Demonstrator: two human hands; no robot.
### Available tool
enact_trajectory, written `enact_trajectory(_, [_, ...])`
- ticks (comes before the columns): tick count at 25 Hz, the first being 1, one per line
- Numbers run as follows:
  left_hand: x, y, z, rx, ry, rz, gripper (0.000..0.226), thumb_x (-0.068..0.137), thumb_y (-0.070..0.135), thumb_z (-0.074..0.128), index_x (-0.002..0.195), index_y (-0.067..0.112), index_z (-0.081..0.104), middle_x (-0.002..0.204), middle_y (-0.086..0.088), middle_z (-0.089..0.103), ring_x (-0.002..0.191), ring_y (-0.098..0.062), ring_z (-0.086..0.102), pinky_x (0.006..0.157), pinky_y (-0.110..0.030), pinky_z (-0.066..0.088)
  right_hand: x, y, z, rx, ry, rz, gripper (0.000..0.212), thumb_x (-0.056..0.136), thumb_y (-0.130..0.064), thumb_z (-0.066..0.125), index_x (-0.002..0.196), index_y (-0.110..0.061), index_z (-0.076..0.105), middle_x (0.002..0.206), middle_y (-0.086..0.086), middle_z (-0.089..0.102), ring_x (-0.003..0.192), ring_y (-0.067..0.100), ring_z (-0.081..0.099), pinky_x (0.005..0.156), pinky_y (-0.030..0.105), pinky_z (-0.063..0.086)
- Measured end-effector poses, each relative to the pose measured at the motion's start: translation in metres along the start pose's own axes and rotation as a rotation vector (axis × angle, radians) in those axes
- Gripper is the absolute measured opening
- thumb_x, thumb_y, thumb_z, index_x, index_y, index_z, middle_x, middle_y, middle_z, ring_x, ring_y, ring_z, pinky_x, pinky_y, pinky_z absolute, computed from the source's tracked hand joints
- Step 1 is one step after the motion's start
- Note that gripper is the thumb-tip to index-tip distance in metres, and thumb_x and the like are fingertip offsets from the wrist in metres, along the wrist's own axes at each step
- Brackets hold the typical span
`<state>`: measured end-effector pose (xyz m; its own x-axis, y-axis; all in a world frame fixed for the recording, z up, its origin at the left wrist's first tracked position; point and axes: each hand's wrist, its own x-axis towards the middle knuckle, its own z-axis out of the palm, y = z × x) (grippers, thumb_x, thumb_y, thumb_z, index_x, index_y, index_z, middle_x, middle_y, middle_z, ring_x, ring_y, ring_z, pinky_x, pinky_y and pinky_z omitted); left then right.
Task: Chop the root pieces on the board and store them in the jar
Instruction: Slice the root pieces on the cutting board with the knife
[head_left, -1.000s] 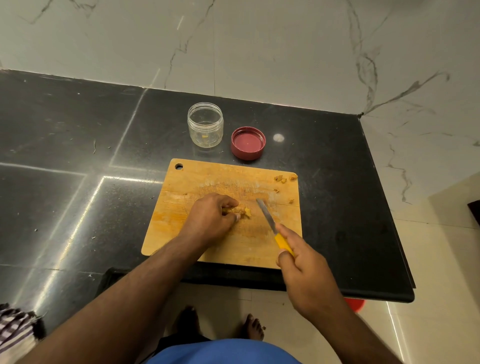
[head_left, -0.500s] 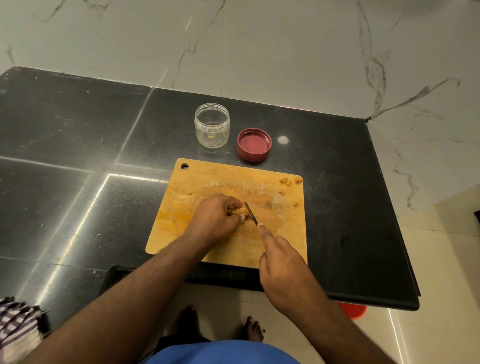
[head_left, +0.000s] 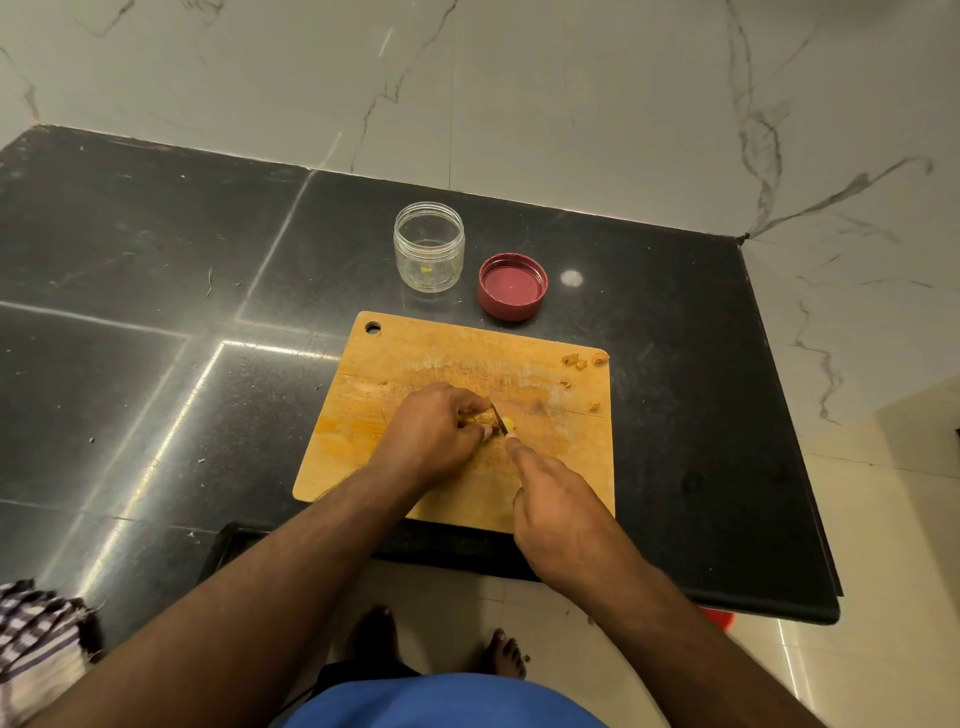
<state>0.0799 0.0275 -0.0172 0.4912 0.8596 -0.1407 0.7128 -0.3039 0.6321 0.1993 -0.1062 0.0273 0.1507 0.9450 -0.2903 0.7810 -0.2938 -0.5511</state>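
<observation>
Materials and finishes, head view

Board (head_left: 415, 358): matt wood, scored and yellow-stained. Jar (head_left: 429, 247): clear, glossy plastic. Lid (head_left: 512, 286): matt red plastic. Countertop (head_left: 130, 312): polished black stone, reflective. Wall (head_left: 519, 78): smooth veined marble. Cloth (head_left: 31, 639), lower left: striped woven fabric.

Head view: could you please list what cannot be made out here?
- Knife handle: hidden inside the right hand.
- Root piece: mostly covered by the left hand.
- Yellow bit inside the jar: too small to identify.
- Red object on the floor: hidden by the counter edge.
</observation>
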Motion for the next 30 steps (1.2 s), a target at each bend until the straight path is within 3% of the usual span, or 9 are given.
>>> enact_trajectory(7, [-0.001,0.000,0.000,0.025,0.014,-0.008,0.037,0.092,0.034,0.070,0.127,0.024,0.069,0.122,0.003,0.065,0.103,-0.009,0.058,0.083,-0.020,0.041,-0.042,0.006,0.009,0.024,0.050,0.033,0.057,0.104,-0.022,0.034,0.155,-0.034,0.014,0.113,-0.009,0.049,0.092,0.008,0.051,0.076,0.024,0.047])
enact_trajectory(12, [-0.003,0.000,-0.002,0.018,-0.020,-0.013,0.040,0.092,0.034,0.070,0.131,0.025,0.065,0.124,0.004,0.064,0.109,-0.013,0.059,0.092,-0.028,0.050,-0.053,0.010,-0.013,0.267,0.098,0.072,0.051,0.103,-0.019,0.041,0.150,-0.033,0.031,0.131,-0.010,0.056,0.075,-0.008,0.050,0.066,0.008,0.040])
enact_trajectory(15, [-0.003,-0.001,-0.003,-0.006,-0.026,-0.014,0.039,0.091,0.032,0.072,0.129,0.025,0.065,0.121,0.004,0.064,0.103,-0.010,0.058,0.085,-0.024,0.049,-0.053,0.013,-0.022,0.360,0.134,0.087,0.051,0.102,-0.016,0.042,0.148,-0.036,0.035,0.125,-0.008,0.060,0.065,-0.002,0.055,0.057,0.012,0.042])
enact_trajectory(23, [-0.005,-0.006,0.001,-0.013,0.036,0.001,0.038,0.090,0.035,0.073,0.125,0.022,0.070,0.115,0.005,0.066,0.097,-0.009,0.056,0.079,-0.022,0.043,-0.034,-0.003,-0.003,0.092,0.113,-0.011,0.052,0.104,-0.025,0.035,0.153,-0.030,0.021,0.142,-0.008,0.046,0.119,0.005,0.048,0.096,0.022,0.043])
enact_trajectory(30, [-0.005,-0.007,0.003,-0.018,0.048,0.013,0.038,0.090,0.035,0.073,0.126,0.022,0.070,0.118,0.005,0.066,0.097,-0.008,0.057,0.080,-0.022,0.045,-0.026,-0.004,0.008,-0.007,0.114,-0.025,0.053,0.104,-0.024,0.032,0.155,-0.029,0.018,0.131,-0.002,0.049,0.108,0.014,0.054,0.091,0.032,0.048])
